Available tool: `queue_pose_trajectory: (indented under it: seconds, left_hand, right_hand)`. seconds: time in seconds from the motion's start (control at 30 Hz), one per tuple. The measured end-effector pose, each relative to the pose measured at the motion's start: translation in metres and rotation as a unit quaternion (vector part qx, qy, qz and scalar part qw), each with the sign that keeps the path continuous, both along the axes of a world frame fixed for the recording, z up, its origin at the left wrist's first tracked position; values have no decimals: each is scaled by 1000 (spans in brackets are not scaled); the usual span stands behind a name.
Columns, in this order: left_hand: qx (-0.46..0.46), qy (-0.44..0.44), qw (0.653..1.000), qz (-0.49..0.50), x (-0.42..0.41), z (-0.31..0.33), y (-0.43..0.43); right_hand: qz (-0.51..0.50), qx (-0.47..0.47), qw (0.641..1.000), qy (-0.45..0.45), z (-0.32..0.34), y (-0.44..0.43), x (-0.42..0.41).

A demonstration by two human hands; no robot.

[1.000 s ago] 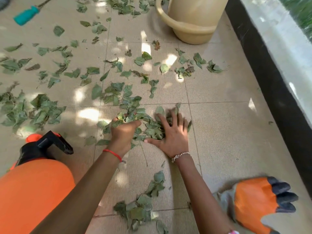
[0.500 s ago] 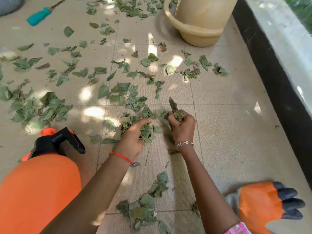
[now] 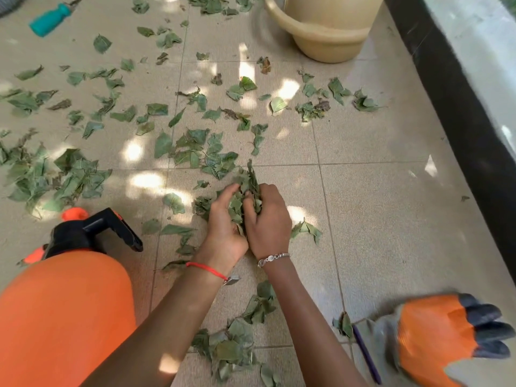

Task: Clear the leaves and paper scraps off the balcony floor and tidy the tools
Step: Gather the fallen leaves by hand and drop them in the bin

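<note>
Change noted: a second ago the left hand [image 3: 223, 222] was curled at the edge of a flat heap, and the right hand [image 3: 269, 219] lay spread on top of it. The two have since been drawn together. The heap has been raked into one clump of leaves [image 3: 249, 181].

Left hand: fingers curled inward, pressed against the clump's left side. Right hand: fingers bent round the right side, thumb tucked in. The clump is squeezed between both palms, and its top stands up above the fingertips. Whether it is lifted off the tiled floor [image 3: 377, 219] cannot be told.

Meaning for the task: one handful is judged gathered and ready to be carried off. Most of the work is left.

Left of the hands, a thick drift of loose leaves [image 3: 55, 177] lies well apart. The teal screwdriver [image 3: 50, 19] lies far off at the top left, and the orange spray bottle [image 3: 64, 303] stands near the left forearm. More leaves are scattered just beyond the hands and under the forearms. A single leaf lies just beside the right hand. At far right, the orange glove [image 3: 435, 339] lies near the right elbow. No paper scraps can be made out.
</note>
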State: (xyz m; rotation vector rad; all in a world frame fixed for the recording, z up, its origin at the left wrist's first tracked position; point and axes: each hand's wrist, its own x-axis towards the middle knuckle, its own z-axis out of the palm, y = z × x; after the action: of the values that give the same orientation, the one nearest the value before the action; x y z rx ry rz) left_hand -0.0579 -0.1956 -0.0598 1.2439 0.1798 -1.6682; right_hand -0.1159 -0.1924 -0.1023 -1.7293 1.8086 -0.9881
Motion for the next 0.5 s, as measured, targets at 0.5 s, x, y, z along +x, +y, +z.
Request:
queue_pose_trajectory:
  seconds: [0.5]
  left_hand:
    - [-47,16,998,-28,-4,-17,0]
  right_hand:
    - [189,76,979,17,8,-9,-23]
